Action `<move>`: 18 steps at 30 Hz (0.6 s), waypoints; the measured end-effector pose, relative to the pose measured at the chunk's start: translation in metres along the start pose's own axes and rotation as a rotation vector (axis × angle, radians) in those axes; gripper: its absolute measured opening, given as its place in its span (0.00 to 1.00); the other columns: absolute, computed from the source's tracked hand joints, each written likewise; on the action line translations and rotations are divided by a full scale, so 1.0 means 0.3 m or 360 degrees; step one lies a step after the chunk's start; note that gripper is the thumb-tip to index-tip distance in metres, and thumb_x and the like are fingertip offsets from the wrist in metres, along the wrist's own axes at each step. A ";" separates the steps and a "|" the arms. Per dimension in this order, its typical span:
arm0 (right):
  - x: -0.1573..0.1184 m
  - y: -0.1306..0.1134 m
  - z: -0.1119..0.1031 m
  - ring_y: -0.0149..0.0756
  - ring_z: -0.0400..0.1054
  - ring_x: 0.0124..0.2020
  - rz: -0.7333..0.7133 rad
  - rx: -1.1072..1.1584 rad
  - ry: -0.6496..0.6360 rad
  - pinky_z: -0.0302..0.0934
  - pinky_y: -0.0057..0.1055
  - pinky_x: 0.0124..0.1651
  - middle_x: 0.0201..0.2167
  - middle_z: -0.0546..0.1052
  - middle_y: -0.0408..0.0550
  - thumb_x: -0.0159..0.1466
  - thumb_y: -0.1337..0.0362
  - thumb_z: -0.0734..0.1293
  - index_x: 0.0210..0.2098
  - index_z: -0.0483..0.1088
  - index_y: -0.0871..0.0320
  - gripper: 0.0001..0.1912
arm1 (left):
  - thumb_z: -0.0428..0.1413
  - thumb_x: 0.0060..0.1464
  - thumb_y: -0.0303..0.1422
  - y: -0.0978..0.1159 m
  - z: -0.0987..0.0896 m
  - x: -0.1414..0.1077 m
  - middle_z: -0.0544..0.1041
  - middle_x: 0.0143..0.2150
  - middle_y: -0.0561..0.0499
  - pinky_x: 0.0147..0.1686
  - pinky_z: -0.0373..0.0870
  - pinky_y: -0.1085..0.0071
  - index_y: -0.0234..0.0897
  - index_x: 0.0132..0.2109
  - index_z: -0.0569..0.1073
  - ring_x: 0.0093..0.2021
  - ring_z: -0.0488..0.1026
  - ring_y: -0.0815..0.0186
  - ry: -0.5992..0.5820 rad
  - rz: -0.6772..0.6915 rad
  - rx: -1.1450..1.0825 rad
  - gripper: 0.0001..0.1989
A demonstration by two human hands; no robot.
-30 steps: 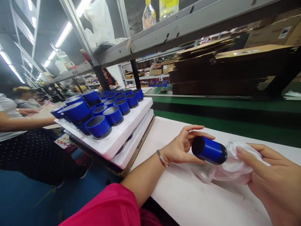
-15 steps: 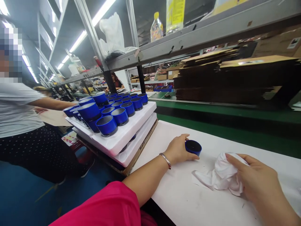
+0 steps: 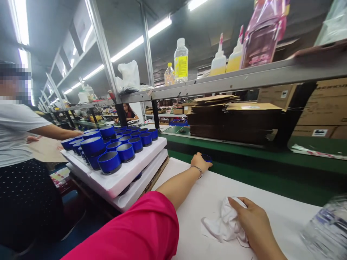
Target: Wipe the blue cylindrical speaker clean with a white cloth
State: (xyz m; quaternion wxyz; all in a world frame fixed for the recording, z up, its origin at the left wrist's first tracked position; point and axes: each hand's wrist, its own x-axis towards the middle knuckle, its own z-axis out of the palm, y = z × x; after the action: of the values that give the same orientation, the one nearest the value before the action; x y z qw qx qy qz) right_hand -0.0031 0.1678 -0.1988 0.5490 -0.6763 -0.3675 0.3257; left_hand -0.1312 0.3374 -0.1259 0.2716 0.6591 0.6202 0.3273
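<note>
My left hand reaches forward to the far edge of the white work surface, its fingers around a blue round speaker by the green belt. The hand hides part of that speaker. My right hand grips a crumpled white cloth, which rests partly on the white surface. To the left, many blue round speakers stand on a white foam tray, some of them stacked.
A person in a white shirt reaches toward the foam tray from the left. Bottles stand on a metal shelf above the green belt. Flat cardboard is piled beyond it. Clear plastic lies at right.
My left hand has carried the blue speaker forward from the white surface to the green belt's edge. My right hand still grips the cloth. The view has shifted right, showing more bottles.
</note>
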 end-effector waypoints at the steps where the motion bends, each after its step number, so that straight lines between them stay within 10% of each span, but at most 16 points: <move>1: 0.004 0.006 0.001 0.45 0.69 0.25 0.0012 0.0024 0.0002 0.61 0.33 0.23 0.26 0.76 0.51 0.43 0.43 0.71 0.34 0.76 0.58 0.28 | 0.67 0.56 0.38 0.018 0.001 0.028 0.69 0.64 0.39 0.62 0.70 0.53 0.34 0.64 0.66 0.62 0.70 0.53 0.0026 -0.0022 -0.0003 0.33; 9: -0.003 -0.041 -0.009 0.52 0.74 0.38 0.0135 0.0674 -0.0033 0.70 0.35 0.29 0.35 0.77 0.52 0.32 0.49 0.78 0.42 0.71 0.58 0.39 | 0.61 0.63 0.37 0.090 -0.028 -0.010 0.62 0.69 0.39 0.64 0.67 0.47 0.36 0.66 0.64 0.66 0.65 0.50 0.0002 -0.0069 -0.0214 0.28; 18: -0.054 -0.155 0.000 0.54 0.74 0.42 0.0055 0.0899 -0.0094 0.72 0.35 0.28 0.36 0.76 0.50 0.29 0.51 0.77 0.42 0.62 0.54 0.42 | 0.73 0.41 0.32 0.027 -0.088 -0.410 0.77 0.36 0.53 0.33 0.71 0.75 0.33 0.43 0.75 0.33 0.73 0.70 -0.0973 0.0049 -0.0771 0.22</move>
State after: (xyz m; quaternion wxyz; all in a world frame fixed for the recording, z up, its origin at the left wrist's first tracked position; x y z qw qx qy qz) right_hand -0.0179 0.1598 -0.1524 0.6992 -0.4929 -0.2664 0.4441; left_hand -0.1484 0.2130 -0.1144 0.5867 0.6522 0.4056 0.2567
